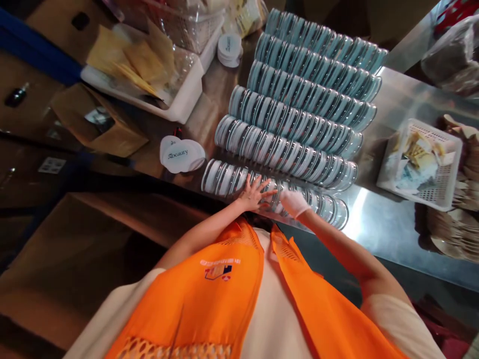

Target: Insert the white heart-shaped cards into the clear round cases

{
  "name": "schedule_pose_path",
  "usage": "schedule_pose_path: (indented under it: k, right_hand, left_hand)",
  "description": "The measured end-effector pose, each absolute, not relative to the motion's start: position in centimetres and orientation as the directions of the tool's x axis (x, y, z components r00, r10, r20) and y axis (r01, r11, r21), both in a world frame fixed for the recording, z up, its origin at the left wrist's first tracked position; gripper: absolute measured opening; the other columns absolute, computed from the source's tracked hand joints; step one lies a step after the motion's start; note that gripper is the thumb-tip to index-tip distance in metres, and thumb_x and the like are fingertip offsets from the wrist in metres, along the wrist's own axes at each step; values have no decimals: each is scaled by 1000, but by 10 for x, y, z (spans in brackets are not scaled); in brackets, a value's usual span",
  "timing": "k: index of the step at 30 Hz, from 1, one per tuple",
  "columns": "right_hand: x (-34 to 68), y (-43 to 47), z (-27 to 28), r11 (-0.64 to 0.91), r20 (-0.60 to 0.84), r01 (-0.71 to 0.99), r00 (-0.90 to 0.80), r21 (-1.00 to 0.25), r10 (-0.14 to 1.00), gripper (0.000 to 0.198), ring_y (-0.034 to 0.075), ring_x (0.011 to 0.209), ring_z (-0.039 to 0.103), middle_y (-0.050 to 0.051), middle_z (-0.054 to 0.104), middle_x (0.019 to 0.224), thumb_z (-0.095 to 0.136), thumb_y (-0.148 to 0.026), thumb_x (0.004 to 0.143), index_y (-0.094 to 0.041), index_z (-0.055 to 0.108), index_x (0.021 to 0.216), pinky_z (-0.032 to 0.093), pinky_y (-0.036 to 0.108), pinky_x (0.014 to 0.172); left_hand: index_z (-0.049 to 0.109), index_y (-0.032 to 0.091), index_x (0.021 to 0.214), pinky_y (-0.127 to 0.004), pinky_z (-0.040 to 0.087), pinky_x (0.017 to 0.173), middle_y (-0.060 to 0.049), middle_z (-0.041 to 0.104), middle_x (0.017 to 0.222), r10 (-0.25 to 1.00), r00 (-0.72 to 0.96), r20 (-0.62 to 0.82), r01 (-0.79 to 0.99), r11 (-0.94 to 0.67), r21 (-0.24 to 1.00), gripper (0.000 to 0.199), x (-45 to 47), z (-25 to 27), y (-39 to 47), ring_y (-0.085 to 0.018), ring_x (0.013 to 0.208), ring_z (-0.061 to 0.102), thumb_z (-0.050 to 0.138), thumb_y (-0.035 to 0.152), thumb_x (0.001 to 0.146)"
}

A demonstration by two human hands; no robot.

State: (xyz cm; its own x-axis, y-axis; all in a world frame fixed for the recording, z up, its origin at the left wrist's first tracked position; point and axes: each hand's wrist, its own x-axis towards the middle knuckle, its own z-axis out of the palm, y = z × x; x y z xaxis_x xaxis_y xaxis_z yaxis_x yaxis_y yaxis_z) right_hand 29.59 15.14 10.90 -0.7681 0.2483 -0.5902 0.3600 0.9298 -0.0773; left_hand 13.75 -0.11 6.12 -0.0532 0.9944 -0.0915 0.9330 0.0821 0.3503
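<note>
Fingers of the bare left hand (251, 197) are spread wide, and from my remote post I see them lying over the nearest row of glossy, clear-and-white round pieces stood on edge (223, 179), apparently touching its middle. The white-gloved right hand (294, 202) is at the same row, just right of the left hand; it is blurred, and I cannot tell whether its fingers pinch a piece or only press.

I judge that the coming move turns on this row's long axis, which runs crosswise before the worker, along the near edge of the brushed-metal table (361, 202). The row reaches out past both hands: the left hand is nearer its left end, the right hand nearer its right end.

Beyond the near row I count five more rows of the same round pieces (286, 152), roughly parallel to it. Just off its left end lie white, rounded-lobed printed cards (182, 155); farther out on that side is a white plastic tray (187, 102) with brown paper pieces (140, 65). Well right of the row stands a white perforated plastic basket (451, 169) holding small packets (417, 162). On my side of the row I see the worker's orange vest (224, 304).
</note>
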Motion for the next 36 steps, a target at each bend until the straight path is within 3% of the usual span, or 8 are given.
schedule_pose_path:
  k: [6,10,13,16,19,22,29,36]
  right_hand:
    - [332,62,65,898,-626,423,-735,-125,259,40,26,86,73,21,73,98,34,-8,99,-10,72,113,53,31,72]
    - [334,58,70,881,-603,439,-756,-178,255,38,24,89,70,16,75,103,37,-22,104,-16,74,112,51,30,76]
    - [322,82,94,866,-457,450,-831,-219,316,40,22,91,68,12,74,107,37,-30,106,-21,71,125,48,28,77]
    - [286,133,111,847,-306,495,-851,-192,428,41,20,102,64,13,71,120,41,-20,102,-22,67,135,45,27,83]
    - [240,190,113,855,-482,447,-829,-263,285,32,20,106,62,12,70,123,55,-21,96,-18,73,123,44,26,87]
    - [209,224,108,846,-608,439,-772,-302,184,33,15,93,63,10,74,113,66,-19,87,-10,74,117,45,22,81]
    - [192,216,109,869,-716,466,-663,-167,218,16,12,68,58,7,75,85,68,-16,84,-8,77,95,39,23,67]
    - [198,183,126,810,-599,585,-632,49,492,26,19,86,65,19,74,107,50,-16,98,-11,75,102,43,28,77]
  left_hand:
    - [37,46,157,-80,1,116,-7,23,172,994,-24,-104,938,58,343,70,141,65,3,-49,154,21,55,65,93]
    - [37,39,159,-77,4,119,-10,22,171,996,42,-79,945,-13,328,67,126,73,-4,-45,157,16,50,59,97]
    - [38,32,160,-74,4,121,-12,25,170,999,19,-50,950,-3,312,65,97,78,-19,-41,158,15,47,54,100]
    - [40,30,159,-75,4,121,-13,29,169,999,29,-37,951,-16,310,68,67,77,-34,-41,158,14,51,57,98]
    - [39,37,159,-79,7,117,-11,27,170,992,104,-75,945,-75,318,71,53,74,-38,-44,157,15,58,59,94]
    - [36,43,158,-83,10,113,-10,24,171,985,121,-126,946,-75,316,73,53,73,-35,-47,156,16,63,58,92]
    - [35,50,156,-86,12,110,-8,22,172,980,120,-160,936,-58,347,72,57,75,-27,-50,154,18,65,56,91]
    - [37,47,157,-87,9,110,-10,22,172,982,104,-156,915,-33,402,68,58,77,-26,-51,154,17,61,55,94]
